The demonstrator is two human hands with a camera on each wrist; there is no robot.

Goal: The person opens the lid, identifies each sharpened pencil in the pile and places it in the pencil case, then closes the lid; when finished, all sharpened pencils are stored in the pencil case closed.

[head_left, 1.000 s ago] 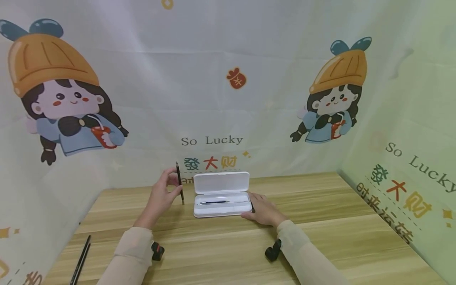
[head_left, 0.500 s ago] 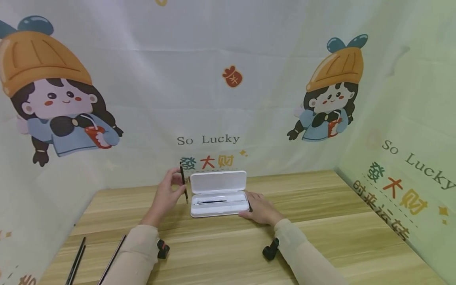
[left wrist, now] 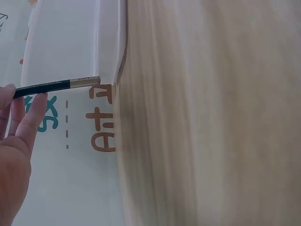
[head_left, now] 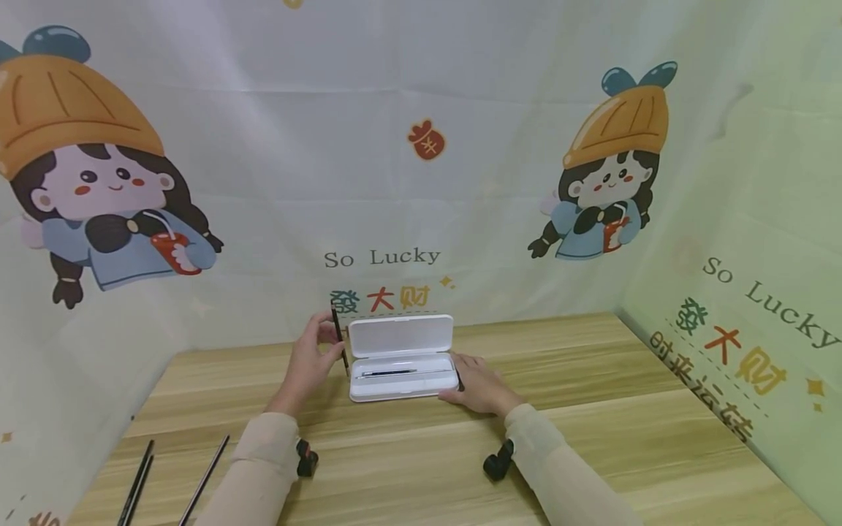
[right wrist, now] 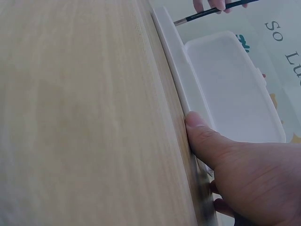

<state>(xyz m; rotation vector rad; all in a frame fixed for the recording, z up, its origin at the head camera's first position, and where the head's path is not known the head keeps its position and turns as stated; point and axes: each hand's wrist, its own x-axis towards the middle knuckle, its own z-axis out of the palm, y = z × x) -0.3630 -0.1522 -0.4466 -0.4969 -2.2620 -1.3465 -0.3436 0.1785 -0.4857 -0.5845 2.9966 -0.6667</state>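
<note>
A white pencil case (head_left: pixel 403 394) stands on the table with its lid raised, and a thin dark stick with silvery parts (head_left: pixel 388 372) lies inside. Close by the case's left end, my left hand (head_left: pixel 305 365) pinches a dark charcoal pencil (head_left: pixel 338 329) between thumb and fingers. The pencil is nearly upright, its bare wood-coloured end downward; the left wrist view shows lettering on its barrel (left wrist: pixel 51 86). My right hand (head_left: pixel 483 386) holds the case's right end. In the right wrist view its thumb (right wrist: pixel 202 134) presses the front edge, while the other fingers are partly hidden.
Two dark thin sticks (head_left: pixel 137 482) lie side by side at the table's left, and another thin stick (head_left: pixel 205 478) lies near my left sleeve. A printed cloth (head_left: pixel 487 219) rises behind the wooden table (head_left: pixel 408 460).
My left hand has brought the charcoal pencil rightward, nearer the case. A thin stick has come out from behind the left sleeve. The right hand keeps its place on the case.
</note>
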